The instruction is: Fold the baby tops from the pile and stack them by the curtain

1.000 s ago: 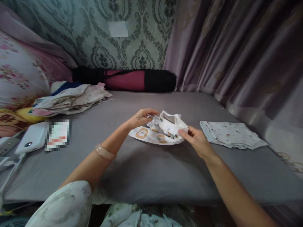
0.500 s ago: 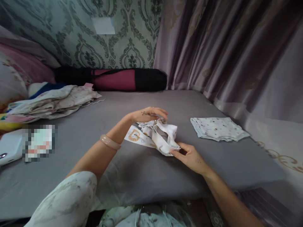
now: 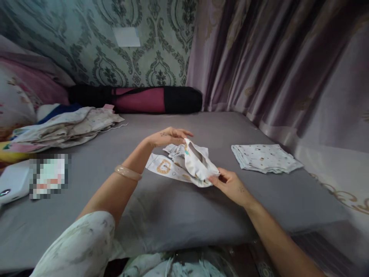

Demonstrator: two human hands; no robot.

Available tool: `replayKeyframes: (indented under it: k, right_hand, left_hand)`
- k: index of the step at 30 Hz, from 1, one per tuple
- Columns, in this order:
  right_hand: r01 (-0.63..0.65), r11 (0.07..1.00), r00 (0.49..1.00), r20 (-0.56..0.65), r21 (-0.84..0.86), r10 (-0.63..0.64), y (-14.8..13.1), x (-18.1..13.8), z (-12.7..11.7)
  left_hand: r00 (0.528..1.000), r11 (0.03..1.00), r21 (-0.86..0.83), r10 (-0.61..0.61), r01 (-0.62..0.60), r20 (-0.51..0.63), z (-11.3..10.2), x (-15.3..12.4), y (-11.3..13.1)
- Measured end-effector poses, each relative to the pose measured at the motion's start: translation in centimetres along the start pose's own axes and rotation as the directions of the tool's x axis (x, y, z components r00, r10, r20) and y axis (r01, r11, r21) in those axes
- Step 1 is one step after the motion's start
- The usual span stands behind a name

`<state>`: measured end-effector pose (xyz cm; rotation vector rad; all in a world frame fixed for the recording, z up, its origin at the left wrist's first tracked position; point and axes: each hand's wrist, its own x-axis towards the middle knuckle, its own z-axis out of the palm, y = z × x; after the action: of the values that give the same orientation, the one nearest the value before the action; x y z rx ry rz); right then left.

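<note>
A small white garment with tan, green and grey prints lies partly bunched on the grey bed. Its open band edge is raised between my two hands, and a flat end with a tan animal print stretches to the left. My left hand pinches the band's far edge between thumb and fingers. At the near right corner, my right hand grips the same band, thumb on top and fingers partly hidden behind the cloth.
A folded white printed cloth lies to the right on the grey sheet. Rumpled clothes are piled at left, above a white device and a blurred-out item. A black and maroon roll bag rests against the wall.
My left hand has moved slightly left and now pinches the band's far edge. The opening is pulled longer and straighter between my hands; my right hand keeps its grip.
</note>
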<state>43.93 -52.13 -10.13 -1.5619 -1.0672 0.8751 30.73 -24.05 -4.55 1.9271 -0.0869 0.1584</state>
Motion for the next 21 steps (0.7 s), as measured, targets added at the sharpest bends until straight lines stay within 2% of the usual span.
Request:
replayKeyframes:
  k: [3, 6, 10, 13, 15, 17, 21]
  right_hand:
    - [-0.023, 0.989, 1.0, 0.009, 0.144, 0.022, -1.3, 1.7, -0.2]
    - [-0.031, 0.964, 0.994, 0.105, 0.264, 0.003, -3.4, 4.0, 0.2]
    - [-0.058, 0.966, 0.978, 0.21, 0.25, 0.004, -6.7, 7.3, 1.9]
    - [-0.045, 0.981, 0.975, 0.221, 0.186, 0.003, -9.0, 9.5, 3.5]
    - [-0.007, 0.987, 0.974, 0.226, 0.162, -0.03, -10.5, 10.7, 4.5]
    - [0.03, 0.989, 0.965, 0.254, 0.143, -0.066, -12.0, 11.8, 5.2]
    - [0.1, 0.993, 0.94, 0.321, 0.055, -0.113, -16.2, 13.1, 4.8]
  left_hand:
    - [0.988, 0.999, -0.046, 0.008, -0.016, -0.157, -1.2, -1.9, 0.6]
    - [0.935, 0.994, -0.089, 0.034, -0.07, -0.352, -2.5, -4.0, 1.4]
    - [0.816, 0.987, -0.059, 0.091, -0.151, -0.571, -4.1, -7.1, 3.4]
    - [0.696, 0.99, 0.047, 0.128, -0.134, -0.707, -5.1, -9.7, 6.2]
    - [0.62, 0.986, 0.152, 0.165, -0.075, -0.767, -5.5, -11.4, 8.3]
    - [0.57, 0.968, 0.252, 0.207, -0.001, -0.795, -5.8, -13.0, 10.2]
    - [0.527, 0.94, 0.324, 0.223, 0.106, -0.82, -5.7, -15.2, 12.8]
